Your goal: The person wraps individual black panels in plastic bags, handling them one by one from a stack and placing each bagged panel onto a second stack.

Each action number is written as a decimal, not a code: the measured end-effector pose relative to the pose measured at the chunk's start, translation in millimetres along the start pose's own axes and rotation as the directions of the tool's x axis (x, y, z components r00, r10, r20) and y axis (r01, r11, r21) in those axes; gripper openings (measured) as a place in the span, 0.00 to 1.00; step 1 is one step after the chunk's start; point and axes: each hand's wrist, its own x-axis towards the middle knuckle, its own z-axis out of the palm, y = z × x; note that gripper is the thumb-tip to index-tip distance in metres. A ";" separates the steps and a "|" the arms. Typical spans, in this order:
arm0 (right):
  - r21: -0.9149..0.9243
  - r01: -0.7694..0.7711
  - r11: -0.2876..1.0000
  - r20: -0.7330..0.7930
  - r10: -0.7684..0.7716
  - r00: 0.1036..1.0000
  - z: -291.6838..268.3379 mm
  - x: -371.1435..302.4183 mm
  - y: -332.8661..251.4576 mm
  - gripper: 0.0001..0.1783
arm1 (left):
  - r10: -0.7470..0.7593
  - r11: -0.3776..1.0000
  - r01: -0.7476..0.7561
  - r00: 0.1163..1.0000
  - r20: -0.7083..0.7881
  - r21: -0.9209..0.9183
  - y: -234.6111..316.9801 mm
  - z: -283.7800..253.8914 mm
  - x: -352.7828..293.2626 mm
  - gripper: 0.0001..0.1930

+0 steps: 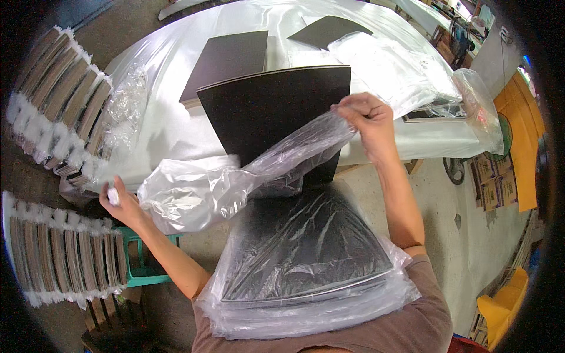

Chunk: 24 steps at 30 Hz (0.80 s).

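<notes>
A black square board [268,109] stands on edge in front of me, leaning against the white covered table [176,126]. My right hand [368,120] pinches the upper end of a clear plastic bag [235,179] beside the board's right edge. My left hand [120,200] grips the bag's lower left end, so the bag stretches across the board's front. On my lap rests a stack of black boards wrapped in clear plastic [306,253].
Two more black boards [229,56] [329,29] lie flat on the table, with loose clear bags [400,70] at the right. Rows of bagged boards stand on edge at the left [59,94] [59,253]. A teal stool [138,265] is below my left arm.
</notes>
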 end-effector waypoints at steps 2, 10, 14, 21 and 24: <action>0.020 -0.022 1.000 0.015 0.021 1.000 6.6 -6.2 7.1 0.06 | 0.027 0.999 -0.037 0.963 0.270 0.033 37.9 36.6 -30.6 0.21; -0.048 0.049 0.998 0.131 -0.042 0.991 49.8 -18.6 -4.6 0.10 | 0.013 0.947 0.311 0.217 0.976 -0.082 84.2 122.5 -169.6 0.22; 0.045 0.068 0.997 0.265 -0.078 0.961 42.4 -13.8 14.7 0.14 | -0.027 0.970 0.239 0.307 0.951 -0.050 81.1 118.9 -166.6 0.10; 0.109 0.044 0.993 0.352 -0.080 0.933 46.4 -13.6 13.6 0.20 | -0.159 0.613 0.790 0.114 0.981 0.008 79.3 113.4 -169.2 0.06; 0.514 -0.359 0.779 0.327 0.209 0.922 30.8 -6.9 12.9 0.16 | 0.086 0.719 0.695 -0.115 0.990 0.018 69.1 96.9 -161.0 0.25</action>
